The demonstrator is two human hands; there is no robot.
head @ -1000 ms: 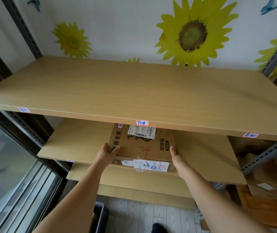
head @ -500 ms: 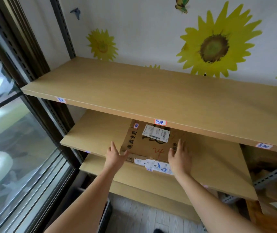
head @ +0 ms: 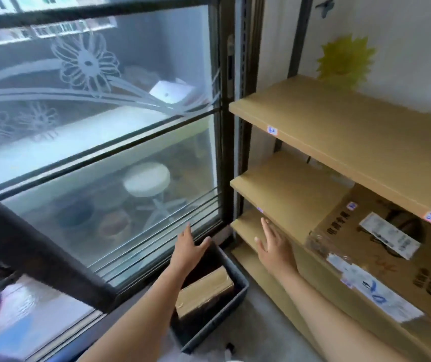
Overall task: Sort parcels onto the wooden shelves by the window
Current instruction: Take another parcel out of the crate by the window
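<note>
Parcels show in two places: a large brown cardboard box with white shipping labels [head: 381, 254] lies on the middle board of the light wooden shelves [head: 345, 131], under the top board, and a smaller brown taped cardboard parcel [head: 205, 288] sits in a dark grey plastic bin [head: 225, 304] on the floor, left of the shelves and beside the dark-framed glass window [head: 99, 142]. Both hands are empty with fingers spread, each grip released. The left hand [head: 189, 248] hovers over the bin's far end. The right hand [head: 274, 246] is in front of the shelves' lower left corner, apart from the large box.
</note>
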